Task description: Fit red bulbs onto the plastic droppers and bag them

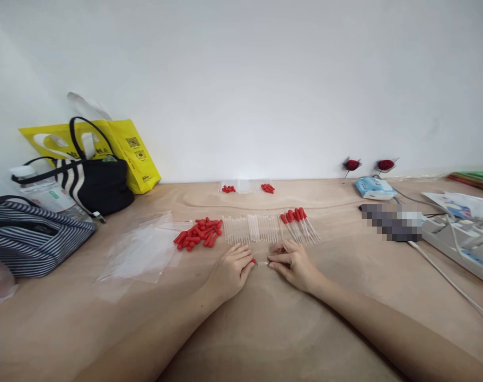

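My left hand point(234, 269) is closed on a red rubber bulb point(253, 261), whose end shows at the fingertips. Facing it, my right hand point(292, 263) pinches a clear thin tube point(262, 263) that lies between the two hands. Whether tube and bulb are joined is too small to tell. Just beyond my hands is a row of clear tubes point(251, 229). Several droppers with red bulbs point(297, 217) lie at the row's right end. To its left sits a pile of loose red bulbs point(199, 233).
Clear plastic bags point(141, 249) lie left of the pile, and bagged red bulbs point(268, 188) near the wall. Black and striped bags point(42, 233) and a yellow bag point(135, 154) stand left. A tissue pack point(373, 188), a power strip point(459, 246) and cables are on the right.
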`<state>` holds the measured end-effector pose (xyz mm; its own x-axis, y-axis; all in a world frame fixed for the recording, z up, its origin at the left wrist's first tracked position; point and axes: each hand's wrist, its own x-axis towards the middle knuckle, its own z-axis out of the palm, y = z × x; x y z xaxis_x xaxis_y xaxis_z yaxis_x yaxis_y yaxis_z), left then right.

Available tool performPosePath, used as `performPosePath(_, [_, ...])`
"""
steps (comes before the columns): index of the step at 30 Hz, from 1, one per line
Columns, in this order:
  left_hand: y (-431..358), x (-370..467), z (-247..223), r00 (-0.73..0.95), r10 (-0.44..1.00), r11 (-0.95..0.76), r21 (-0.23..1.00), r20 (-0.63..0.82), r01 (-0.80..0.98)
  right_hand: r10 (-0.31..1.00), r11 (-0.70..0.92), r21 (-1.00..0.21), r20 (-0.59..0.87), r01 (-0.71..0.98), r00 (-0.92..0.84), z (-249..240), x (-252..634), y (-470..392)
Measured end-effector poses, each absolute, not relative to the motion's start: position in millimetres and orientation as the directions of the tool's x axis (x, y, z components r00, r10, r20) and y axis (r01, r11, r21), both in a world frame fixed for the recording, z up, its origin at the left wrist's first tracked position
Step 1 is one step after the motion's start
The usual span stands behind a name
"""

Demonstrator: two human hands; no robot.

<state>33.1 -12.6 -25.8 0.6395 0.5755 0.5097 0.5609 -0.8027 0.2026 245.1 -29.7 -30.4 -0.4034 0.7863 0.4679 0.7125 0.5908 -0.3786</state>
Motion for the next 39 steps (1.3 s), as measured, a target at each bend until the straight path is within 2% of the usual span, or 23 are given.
performPosePath(3, [-13,34,-27,0.634,0.570,-0.805,0.197,0.523,0.560,0.798,0.564,-0.404,0.491,0.720,-0.349,-33,241,-32])
performPosePath(10, [-14,34,-26,0.616,0.530,-0.811,0.136,0.583,0.569,0.797,0.514,-0.347,0.532,0.784,-0.286,-20,236,-43])
performPosePath(17, [-15,35,-27,0.592,0.516,-0.817,0.148,0.619,0.557,0.764,0.552,-0.314,0.561,0.773,-0.318,-21,233,-43])
performPosePath(24, [-16,36,-29,0.532,0.529,-0.805,0.194,0.661,0.561,0.723,0.617,-0.341,0.601,0.710,-0.340,-24,230,-44])
performPosePath(31, [-18,35,-25,0.492,0.608,-0.772,0.318,0.623,0.551,0.682,0.670,-0.321,0.622,0.669,-0.385,-27,223,-48])
performPosePath(39, [-21,31,-25,0.584,0.600,-0.794,0.318,0.547,0.517,0.639,0.725,-0.275,0.610,0.631,-0.469,-25,231,-42])
